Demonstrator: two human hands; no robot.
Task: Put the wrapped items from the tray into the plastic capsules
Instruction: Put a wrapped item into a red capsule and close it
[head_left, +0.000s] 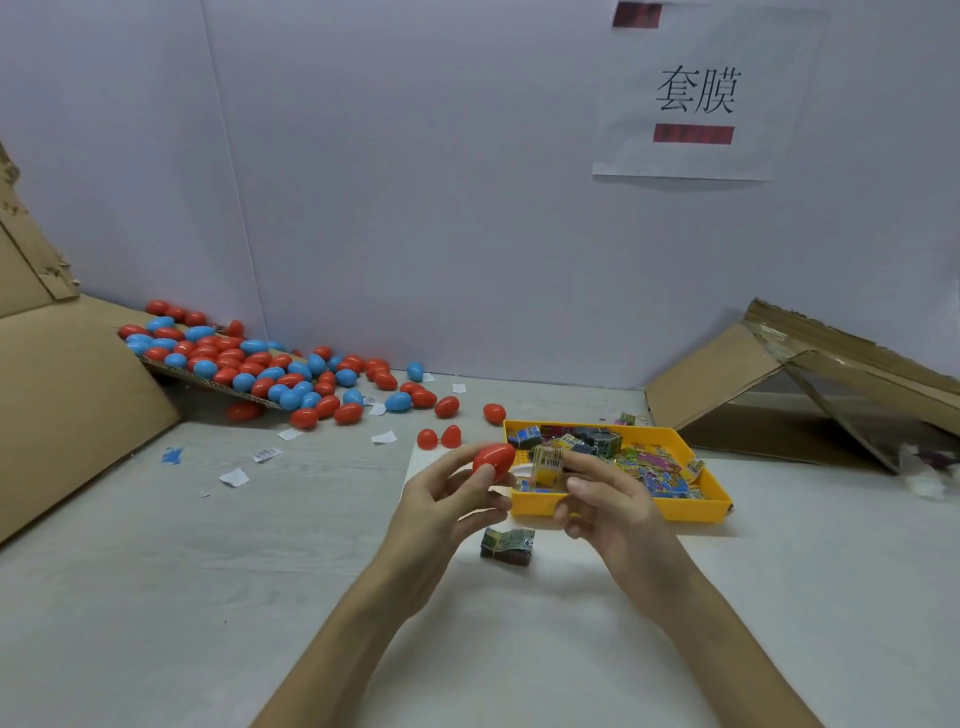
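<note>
My left hand (452, 501) pinches a closed red capsule (496, 457) between thumb and fingers, just left of the yellow tray (691, 512). My right hand (605, 499) holds a small yellow wrapped item (548, 464) at its fingertips, right beside the capsule. The tray holds several colourful wrapped items (649, 462). One more wrapped item (508, 544) lies on the table below my hands. An opened red capsule (439, 438), two halves side by side, sits just behind my left hand.
A heap of red and blue capsules (260, 364) spills from a tilted cardboard sheet (67, 395) at back left. Paper scraps (234, 477) litter the table. A collapsed cardboard box (810, 379) lies at back right. A white partition wall stands behind.
</note>
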